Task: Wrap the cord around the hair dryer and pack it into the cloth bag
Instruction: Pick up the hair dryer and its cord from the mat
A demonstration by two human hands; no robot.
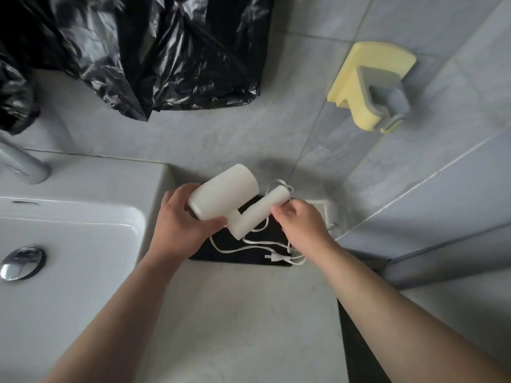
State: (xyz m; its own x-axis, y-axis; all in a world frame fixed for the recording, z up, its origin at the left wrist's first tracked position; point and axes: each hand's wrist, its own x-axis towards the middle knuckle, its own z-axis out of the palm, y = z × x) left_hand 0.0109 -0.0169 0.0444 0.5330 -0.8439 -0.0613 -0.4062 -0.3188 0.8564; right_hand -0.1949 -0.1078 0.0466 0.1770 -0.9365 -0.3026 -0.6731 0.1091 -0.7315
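My left hand [179, 225] grips white hair dryer [226, 197] barrel above black cloth bag [260, 244]. Right hand [301, 225] pinches cord [249, 246] at handle. No legible markings.

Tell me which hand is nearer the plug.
Right. The right hand pinches the cord at the dryer handle, just above the plug on the black bag. The left hand grips the barrel, farther left.
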